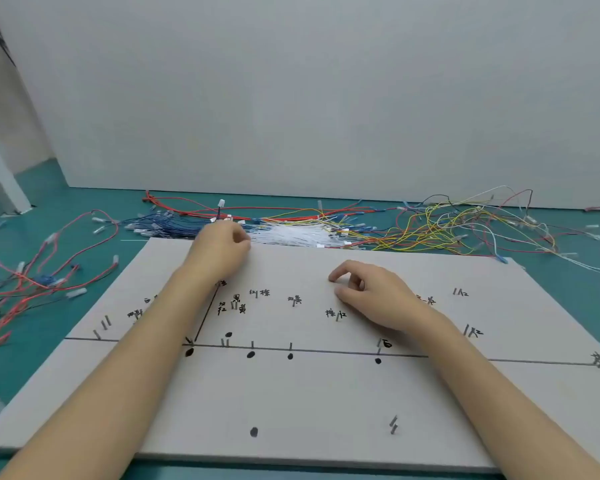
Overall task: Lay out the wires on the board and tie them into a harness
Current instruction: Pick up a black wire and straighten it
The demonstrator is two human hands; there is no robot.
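A pale board (326, 403) with drawn lines, black dots, handwritten labels and short metal pins lies in front of me. My left hand (222, 251) is at the board's far edge with its fingers curled, gripping a thin black wire (205, 315). This wire runs from the pins at the left of the drawn line up under my wrist. Beyond the hand it ends at a white connector (221, 203). My right hand (371, 292) rests on the middle of the board, fingers loosely curled, holding nothing.
Behind the board, bundles of loose wires lie on the green table: blue wires (167, 227), white wires (291, 233), and tangled yellow and red wires (440, 226). More red wires (32, 275) sprawl at the left. A white wall panel (326, 98) closes off the back.
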